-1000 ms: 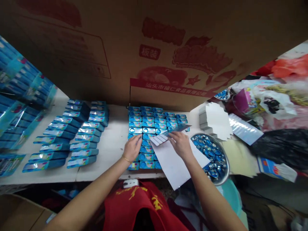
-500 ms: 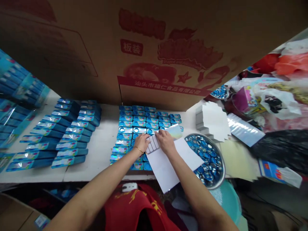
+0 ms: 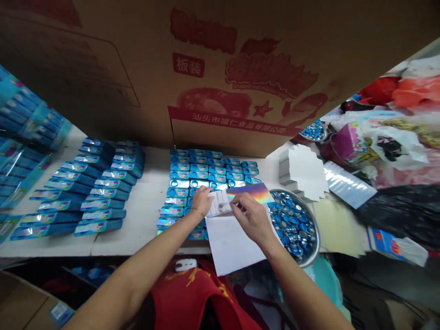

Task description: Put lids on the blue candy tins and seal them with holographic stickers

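A white backing sheet (image 3: 230, 243) with a shiny rainbow sticker strip (image 3: 250, 191) along its top edge lies over a block of small blue tins (image 3: 206, 172). My left hand (image 3: 202, 200) is closed on the sheet's upper left part. Fingers of my right hand (image 3: 249, 215) pinch a sticker at the sheet's top. Some tins under the sheet are hidden.
A metal bowl (image 3: 314, 247) of blue round caps sits right of the sheet. Rows of long blue boxes (image 3: 99, 192) lie at left on the white table (image 3: 151, 206). A big brown carton (image 3: 220, 68) stands behind. White card stacks (image 3: 302, 172) and plastic bags (image 3: 395, 146) crowd the right.
My left hand moved from the tins onto the sheet. My right hand shifted down and right along the sheet's top, and the rainbow strip now shows more.
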A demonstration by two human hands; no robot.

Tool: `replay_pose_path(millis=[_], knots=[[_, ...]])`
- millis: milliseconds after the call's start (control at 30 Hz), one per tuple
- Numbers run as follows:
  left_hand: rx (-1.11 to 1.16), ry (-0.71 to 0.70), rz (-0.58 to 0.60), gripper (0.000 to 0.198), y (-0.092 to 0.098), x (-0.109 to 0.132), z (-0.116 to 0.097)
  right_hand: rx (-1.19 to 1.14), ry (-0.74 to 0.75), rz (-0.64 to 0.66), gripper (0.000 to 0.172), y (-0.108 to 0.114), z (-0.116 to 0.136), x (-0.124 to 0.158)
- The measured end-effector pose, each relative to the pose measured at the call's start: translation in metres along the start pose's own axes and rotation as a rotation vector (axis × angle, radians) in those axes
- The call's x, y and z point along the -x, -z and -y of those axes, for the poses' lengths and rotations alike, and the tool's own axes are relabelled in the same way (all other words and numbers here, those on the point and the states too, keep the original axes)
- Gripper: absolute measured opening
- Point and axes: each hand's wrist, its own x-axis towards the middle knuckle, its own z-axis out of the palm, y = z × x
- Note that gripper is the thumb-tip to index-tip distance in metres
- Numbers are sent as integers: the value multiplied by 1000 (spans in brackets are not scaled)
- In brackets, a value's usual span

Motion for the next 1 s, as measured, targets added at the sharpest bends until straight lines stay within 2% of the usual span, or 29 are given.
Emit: replay_pose_path(millis=[100, 133, 233, 300, 400, 533, 600, 700, 833, 1000], knots=[[297, 20, -120, 29, 28, 13, -1, -220, -154, -3, 13, 0, 25, -8], [435, 56, -117, 33, 39, 21, -1, -304, -211, 3, 14, -6, 29, -12], [788, 203, -8, 46, 70, 46, 3, -568, -379, 23, 16, -34, 33, -22], [865, 259, 15, 46, 84, 60, 10, -696, -458, 33, 18, -55, 36, -27], [837, 336, -99, 48, 94, 70, 26, -770, -494, 45, 20, -85, 45, -31], [815, 417, -210, 41, 106, 63, 57, -656, -468, -38, 21, -129, 56, -38], [760, 410, -243, 41, 113, 55, 74, -540, -445, -109, 21, -151, 58, -44], [618, 373, -296, 38, 119, 40, 97, -376, -414, -148, 20, -178, 58, -53], [496, 348, -306, 35, 113, 22, 122, -193, -393, -128, 19, -195, 54, -63], [492, 370, -280, 34, 100, 11, 138, 33, -369, -43, 18, -202, 54, -69]])
